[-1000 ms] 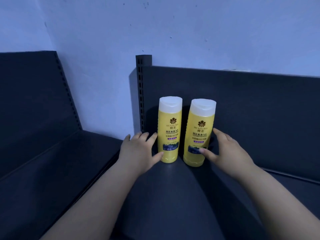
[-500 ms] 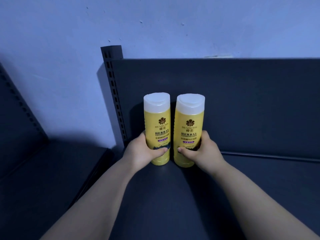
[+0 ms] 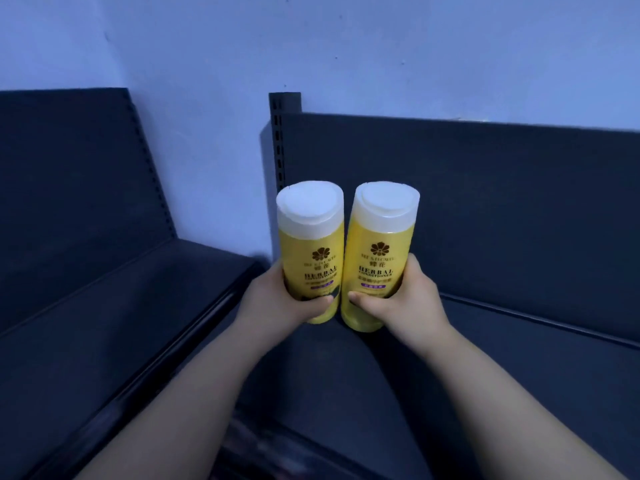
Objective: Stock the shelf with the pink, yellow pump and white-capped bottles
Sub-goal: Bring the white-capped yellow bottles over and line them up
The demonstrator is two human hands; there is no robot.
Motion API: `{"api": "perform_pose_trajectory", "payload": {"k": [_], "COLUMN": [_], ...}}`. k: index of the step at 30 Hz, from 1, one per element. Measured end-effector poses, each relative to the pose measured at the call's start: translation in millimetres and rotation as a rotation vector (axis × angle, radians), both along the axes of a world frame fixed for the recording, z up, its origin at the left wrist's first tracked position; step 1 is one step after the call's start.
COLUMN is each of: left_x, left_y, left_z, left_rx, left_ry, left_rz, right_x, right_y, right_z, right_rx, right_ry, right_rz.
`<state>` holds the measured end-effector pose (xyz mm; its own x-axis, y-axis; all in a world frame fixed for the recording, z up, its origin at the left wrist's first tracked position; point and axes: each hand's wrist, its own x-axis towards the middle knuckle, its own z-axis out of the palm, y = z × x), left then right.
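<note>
Two yellow bottles with white caps stand side by side at the back left corner of a dark shelf (image 3: 519, 358). My left hand (image 3: 277, 299) grips the lower part of the left bottle (image 3: 311, 247). My right hand (image 3: 401, 299) grips the lower part of the right bottle (image 3: 381, 244). Both bottles lean toward me, so their cap tops show. Whether their bases rest on the shelf or hang just above it, I cannot tell. No pink or pump bottle is in view.
A slotted upright post (image 3: 278, 140) and the dark back panel (image 3: 485, 202) stand behind the bottles. A second dark shelf unit (image 3: 69, 254) runs along the left, meeting at the corner. A pale blue wall (image 3: 346, 46) rises above.
My open hands closed round the two bottles, one each. The bottles have since tilted toward me and come closer to the camera.
</note>
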<state>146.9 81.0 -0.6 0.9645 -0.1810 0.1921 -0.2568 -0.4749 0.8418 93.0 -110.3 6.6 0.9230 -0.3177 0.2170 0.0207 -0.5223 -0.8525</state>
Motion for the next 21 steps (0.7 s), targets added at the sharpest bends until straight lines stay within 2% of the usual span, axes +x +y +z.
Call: {"api": "perform_pose_trajectory", "payload": {"k": [4,13,16,21], "left_x": [-49,-146,-178,-238], "left_y": [36,149,199,297], "left_z": [13,14,15,13], "left_rx": [-0.012,-0.054,-0.074,-0.002], "left_ry": [-0.070,-0.097,-0.108,-0.088], "left_rz": [0.121,0.430,0.525,0.659], "right_x": [-21,-61,-77,-113], "right_y": [27,144,198,303], "right_z": [14,22,22,11], "right_rx": [-0.025,-0.047,-0.076,-0.029], "right_ry": [-0.062,-0.078,-0.081,-0.071], "right_rz": [0.141,0.481,0.567,0.696]}}
